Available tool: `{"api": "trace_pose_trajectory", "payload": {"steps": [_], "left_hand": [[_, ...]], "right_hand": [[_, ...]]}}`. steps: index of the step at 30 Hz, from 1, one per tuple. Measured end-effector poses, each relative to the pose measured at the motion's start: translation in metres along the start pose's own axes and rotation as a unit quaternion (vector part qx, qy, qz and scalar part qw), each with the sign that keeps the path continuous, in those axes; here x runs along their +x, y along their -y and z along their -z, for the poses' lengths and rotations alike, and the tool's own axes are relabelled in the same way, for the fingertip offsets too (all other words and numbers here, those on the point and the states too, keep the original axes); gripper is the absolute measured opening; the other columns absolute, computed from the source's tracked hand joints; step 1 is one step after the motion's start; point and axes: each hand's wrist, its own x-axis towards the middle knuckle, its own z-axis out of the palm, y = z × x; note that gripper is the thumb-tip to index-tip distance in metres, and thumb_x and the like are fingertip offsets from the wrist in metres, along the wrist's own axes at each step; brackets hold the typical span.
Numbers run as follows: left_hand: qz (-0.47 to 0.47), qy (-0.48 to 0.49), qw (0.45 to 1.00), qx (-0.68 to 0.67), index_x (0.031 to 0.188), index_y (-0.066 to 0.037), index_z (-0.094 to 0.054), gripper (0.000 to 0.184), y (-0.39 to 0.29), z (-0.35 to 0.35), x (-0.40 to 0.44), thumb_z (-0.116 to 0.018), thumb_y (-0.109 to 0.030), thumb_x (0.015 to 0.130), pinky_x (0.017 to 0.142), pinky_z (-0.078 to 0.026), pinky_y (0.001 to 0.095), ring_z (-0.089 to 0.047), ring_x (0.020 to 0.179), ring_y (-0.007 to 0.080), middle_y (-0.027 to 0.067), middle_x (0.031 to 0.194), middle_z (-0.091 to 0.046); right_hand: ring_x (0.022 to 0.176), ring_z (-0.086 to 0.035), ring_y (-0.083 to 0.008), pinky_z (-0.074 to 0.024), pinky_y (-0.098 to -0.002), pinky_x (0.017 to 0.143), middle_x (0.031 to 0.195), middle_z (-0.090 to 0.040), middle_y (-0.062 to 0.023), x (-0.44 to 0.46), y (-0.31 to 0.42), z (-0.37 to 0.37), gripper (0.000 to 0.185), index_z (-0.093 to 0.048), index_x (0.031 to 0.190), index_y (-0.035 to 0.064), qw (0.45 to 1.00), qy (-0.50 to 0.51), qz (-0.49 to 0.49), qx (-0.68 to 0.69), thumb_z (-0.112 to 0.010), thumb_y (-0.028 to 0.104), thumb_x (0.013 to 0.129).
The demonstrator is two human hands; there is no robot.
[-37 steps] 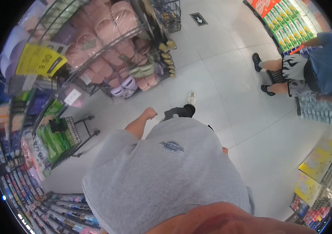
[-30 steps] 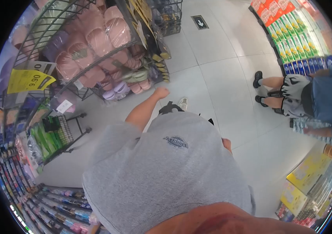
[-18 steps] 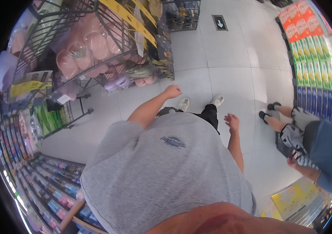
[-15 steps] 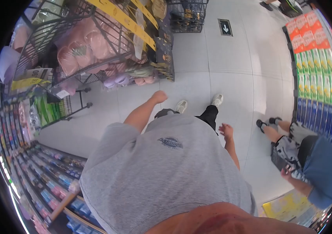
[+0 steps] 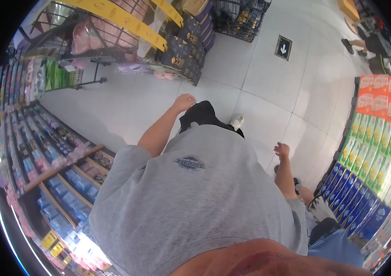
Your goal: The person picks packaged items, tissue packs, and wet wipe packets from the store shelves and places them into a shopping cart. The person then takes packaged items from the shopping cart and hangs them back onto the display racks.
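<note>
My left hand hangs in front of my body at the left, its fingers curled in a loose fist with nothing showing in them. It is nearest to my bent leg in black trousers. My right hand hangs out at the right over the tiled floor, fingers apart and holding nothing. Neither hand touches any goods. My grey T-shirt fills the lower middle, and one white shoe shows on the floor ahead.
Wire bins with bagged goods stand ahead left, a black wire basket beyond. Stocked shelves line the left. Stacked packs stand right. A person in blue is close at lower right; another person is farther off.
The view has turned and moved forward along the aisle. The person in blue has shifted down, closer to my right side. One leg of mine is now raised and bent; both hands remain free of goods.
</note>
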Motion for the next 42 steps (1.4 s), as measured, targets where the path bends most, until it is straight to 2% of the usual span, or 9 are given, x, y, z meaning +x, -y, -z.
{"api": "trace_pose_trajectory", "payload": {"steps": [5,8,12,14,16,19,26,36,42], "left_hand": [[-0.029,-0.025,0.998,-0.044,0.097,-0.004,-0.070,0.033,-0.062,-0.026,0.001,-0.065,-0.031,0.080,0.077,-0.051,0.0371,-0.067,0.081,0.0264,0.0162,0.089,-0.069],[-0.026,-0.027,0.999,0.016,0.102,-0.001,-0.066,0.032,-0.027,-0.033,0.026,-0.066,-0.026,0.084,0.068,-0.051,0.0307,-0.064,0.068,0.0169,0.0096,0.084,-0.068],[-0.052,0.039,0.985,0.158,0.080,-0.003,-0.068,0.026,0.047,-0.029,0.050,-0.058,-0.027,0.082,0.064,-0.051,0.0378,-0.064,0.068,0.0234,0.0120,0.075,-0.067],[0.152,0.009,0.988,0.029,0.074,-0.001,-0.068,0.029,0.017,-0.019,0.039,-0.055,-0.027,0.082,0.063,-0.053,0.0382,-0.066,0.063,0.0253,0.0131,0.071,-0.067],[0.197,-0.029,0.980,-0.016,0.075,0.000,-0.068,0.032,0.026,-0.012,0.051,-0.056,-0.029,0.081,0.057,-0.052,0.0362,-0.065,0.057,0.0224,0.0117,0.069,-0.067],[0.242,-0.035,0.969,-0.041,0.078,0.000,-0.068,0.032,0.006,0.005,0.087,-0.056,-0.029,0.083,0.054,-0.052,0.0363,-0.065,0.059,0.0216,0.0110,0.072,-0.068],[0.083,-0.072,0.942,-0.317,0.109,-0.010,-0.064,0.027,-0.112,0.062,0.184,-0.066,-0.025,0.087,0.070,-0.050,0.0274,-0.063,0.080,0.0121,0.0026,0.093,-0.067],[-0.023,-0.304,0.872,-0.382,0.133,0.000,-0.045,0.058,-0.225,0.119,0.238,-0.070,-0.013,0.083,0.081,-0.048,0.0296,-0.061,0.099,0.0193,0.0137,0.113,-0.063],[0.039,-0.420,0.830,-0.365,0.143,-0.001,-0.031,0.075,-0.270,0.134,0.240,-0.071,-0.012,0.081,0.081,-0.049,0.0301,-0.060,0.102,0.0222,0.0197,0.125,-0.056]], "right_hand": [[0.065,-0.063,-0.0169,-0.0464,-0.0309,0.056,0.078,-0.067,-0.0079,0.025,0.133,0.015,0.031,-0.062,0.103,0.0008,0.992,0.007,0.126,-0.006,-0.061,0.023,0.083],[0.077,-0.065,-0.0226,-0.0499,-0.0397,0.071,0.091,-0.068,-0.0122,0.037,0.185,-0.018,0.031,-0.060,0.106,0.0030,0.991,0.050,0.118,-0.035,-0.060,0.025,0.085],[0.080,-0.066,-0.0220,-0.0499,-0.0377,0.070,0.093,-0.068,-0.0119,0.052,0.223,-0.074,0.031,-0.059,0.106,0.0062,0.987,0.118,0.083,-0.073,-0.062,0.028,0.085],[0.083,-0.066,-0.0224,-0.0501,-0.0383,0.072,0.094,-0.068,-0.0118,0.036,0.249,-0.095,0.034,-0.060,0.109,0.0057,0.976,0.143,0.114,-0.116,-0.063,0.030,0.085],[0.072,-0.065,-0.0204,-0.0494,-0.0358,0.062,0.087,-0.068,-0.0098,0.028,0.273,-0.107,0.035,-0.062,0.109,0.0043,0.971,0.158,0.140,-0.113,-0.064,0.029,0.084],[0.074,-0.065,-0.0206,-0.0495,-0.0362,0.064,0.088,-0.068,-0.0113,0.032,0.315,-0.101,0.038,-0.061,0.110,0.0031,0.966,0.156,0.145,-0.147,-0.064,0.031,0.084],[0.078,-0.065,-0.0254,-0.0497,-0.0424,0.073,0.093,-0.068,-0.0124,0.100,0.399,-0.085,0.038,-0.059,0.110,0.0030,0.955,0.072,0.098,-0.270,-0.063,0.031,0.086],[0.069,-0.063,-0.0132,-0.0491,-0.0262,0.058,0.080,-0.067,-0.0060,0.079,0.579,-0.223,0.026,-0.069,0.095,0.0032,0.859,0.206,0.336,-0.328,-0.060,0.026,0.084],[0.084,-0.064,-0.0204,-0.0481,-0.0296,0.078,0.093,-0.069,-0.0129,0.060,0.703,-0.362,0.050,-0.064,0.112,-0.0022,0.734,0.218,0.473,-0.435,-0.071,0.034,0.078]]}}
